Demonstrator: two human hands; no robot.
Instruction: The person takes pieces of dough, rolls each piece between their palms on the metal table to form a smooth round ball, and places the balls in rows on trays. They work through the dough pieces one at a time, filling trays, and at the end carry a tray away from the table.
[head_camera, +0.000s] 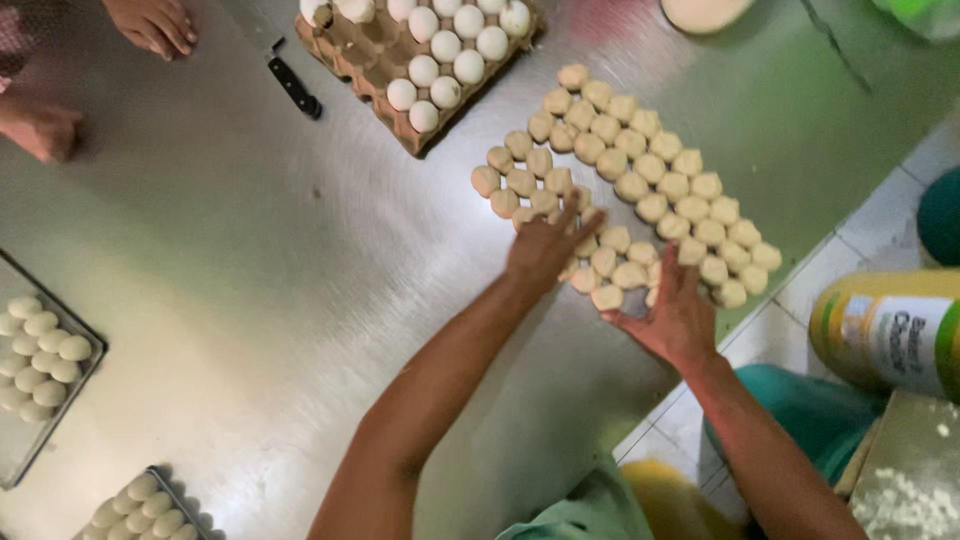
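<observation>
1. Both of my hands lie open and flat on the dough pieces (640, 170): left hand (545, 245) spread over the near-left edge, right hand (675, 315) palm-down at the near end, gripping nothing.
2. Pieces under my palms are hidden, and my fingers are blurred.
3. Rows form a long band running diagonally from the egg tray (375, 75) toward the steel table (250, 250) edge.
4. Each piece is small, pale and roundish, touching its neighbours.
</observation>
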